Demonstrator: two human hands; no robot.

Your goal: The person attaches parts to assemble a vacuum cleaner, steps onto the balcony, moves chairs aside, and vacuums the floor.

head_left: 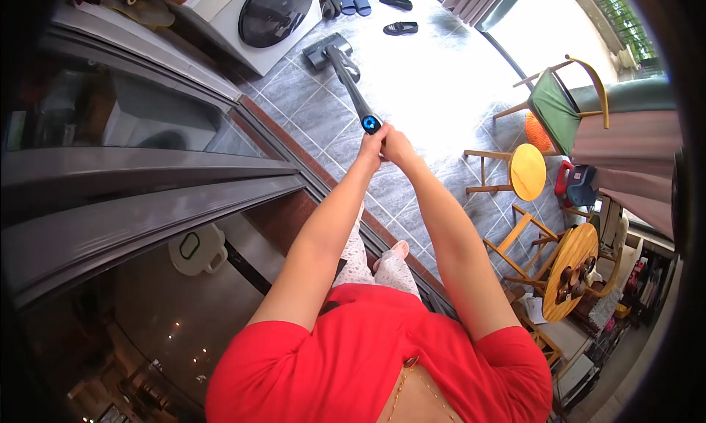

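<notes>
An upright floor cleaner (350,84) with a grey body stands tilted on the tiles. Its wide floor head (328,51) rests near the washing machine, and a round blue-lit display (371,123) glows at its near end. My left hand (371,149) and my right hand (398,145) are close together, both closed around the cleaner's handle just behind the display. The handle itself is mostly covered by my fingers.
Grey tiles (316,114) meet a sliding-door track (283,140) at my feet. A front-loading washing machine (276,15) stands ahead left, with slippers (359,4) and black shoes (401,28) beyond. To the right are a round stool (527,171), a green chair (553,103) and a wooden table (570,265).
</notes>
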